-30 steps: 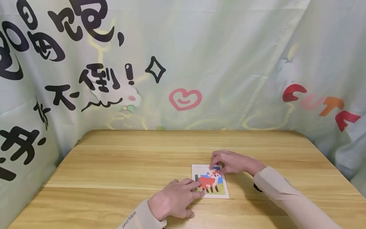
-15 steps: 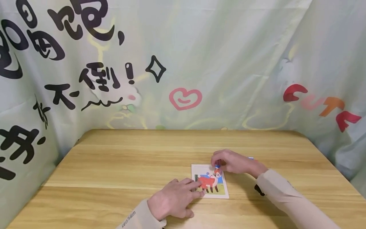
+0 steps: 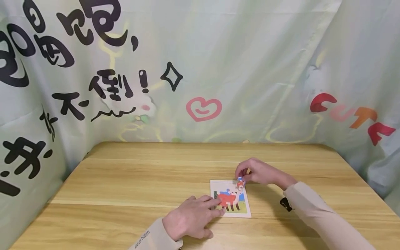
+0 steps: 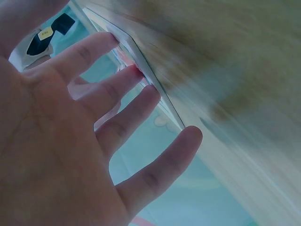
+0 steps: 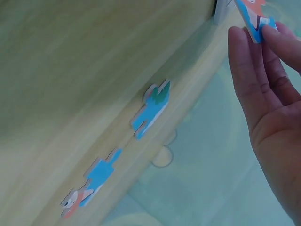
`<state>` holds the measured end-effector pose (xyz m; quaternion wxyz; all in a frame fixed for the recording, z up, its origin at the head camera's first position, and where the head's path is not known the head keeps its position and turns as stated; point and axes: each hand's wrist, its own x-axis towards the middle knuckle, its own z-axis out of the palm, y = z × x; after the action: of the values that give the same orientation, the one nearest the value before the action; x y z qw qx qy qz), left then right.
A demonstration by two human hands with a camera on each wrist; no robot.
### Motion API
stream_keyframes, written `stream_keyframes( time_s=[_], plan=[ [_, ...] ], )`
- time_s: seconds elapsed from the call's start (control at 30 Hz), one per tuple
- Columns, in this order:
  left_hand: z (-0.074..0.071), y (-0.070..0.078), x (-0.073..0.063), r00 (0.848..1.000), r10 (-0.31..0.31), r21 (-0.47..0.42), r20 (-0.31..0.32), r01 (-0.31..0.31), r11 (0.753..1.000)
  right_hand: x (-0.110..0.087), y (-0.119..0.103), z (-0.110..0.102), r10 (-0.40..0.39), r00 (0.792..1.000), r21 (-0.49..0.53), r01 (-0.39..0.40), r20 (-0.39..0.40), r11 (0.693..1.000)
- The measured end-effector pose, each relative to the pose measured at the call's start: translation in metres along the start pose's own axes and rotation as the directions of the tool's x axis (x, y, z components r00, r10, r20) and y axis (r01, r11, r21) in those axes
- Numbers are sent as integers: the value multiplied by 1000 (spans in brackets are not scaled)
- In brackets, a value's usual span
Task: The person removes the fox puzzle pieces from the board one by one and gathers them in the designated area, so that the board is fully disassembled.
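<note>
A small square jigsaw board [image 3: 220, 186] with a white border lies on the wooden table, showing a red fox-like animal on grass. My left hand [image 3: 192, 217] rests on its left side, fingers [image 4: 124, 120] spread and fairly straight over the edge. My right hand [image 3: 262, 172] pinches a jigsaw piece [image 3: 240, 184] with the animal's face on it, held tilted at the board's upper right corner. In the right wrist view, thumb and fingertips grip this piece [image 5: 254, 19] by its blue end. Pale backing shows along the board's upper part.
In the right wrist view, two loose jigsaw pieces lie on the table: one blue with a green shape [image 5: 153, 110], another blue with part of a face [image 5: 94, 179]. A printed curtain [image 3: 243, 69] hangs behind the table [image 3: 140, 173].
The face piece has come up from the board and shifted slightly right and away, pinched in my right hand. My left hand has stayed in place on the board.
</note>
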<state>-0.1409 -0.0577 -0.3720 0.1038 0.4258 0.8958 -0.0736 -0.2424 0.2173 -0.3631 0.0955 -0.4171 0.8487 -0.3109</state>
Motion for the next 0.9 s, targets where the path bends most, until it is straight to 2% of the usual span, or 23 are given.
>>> stream_keyframes(
  time_s=[0.4, 0.73, 0.9],
  plan=[
    [-1, -1, 2, 1000, -19, -37, 9, 19, 999, -11, 2, -20, 16, 999, -19, -16, -41, 1000],
    [-2, 0, 0, 1000, -9, -20, 1, 9, 1000, -34, 16, -32, 54, 993, -63, -60, -105, 996],
    [0, 1, -1, 1000, -2, -17, -8, 2, 1000, -47, 26, -39, 105, 987, -84, -116, -124, 990]
  ],
)
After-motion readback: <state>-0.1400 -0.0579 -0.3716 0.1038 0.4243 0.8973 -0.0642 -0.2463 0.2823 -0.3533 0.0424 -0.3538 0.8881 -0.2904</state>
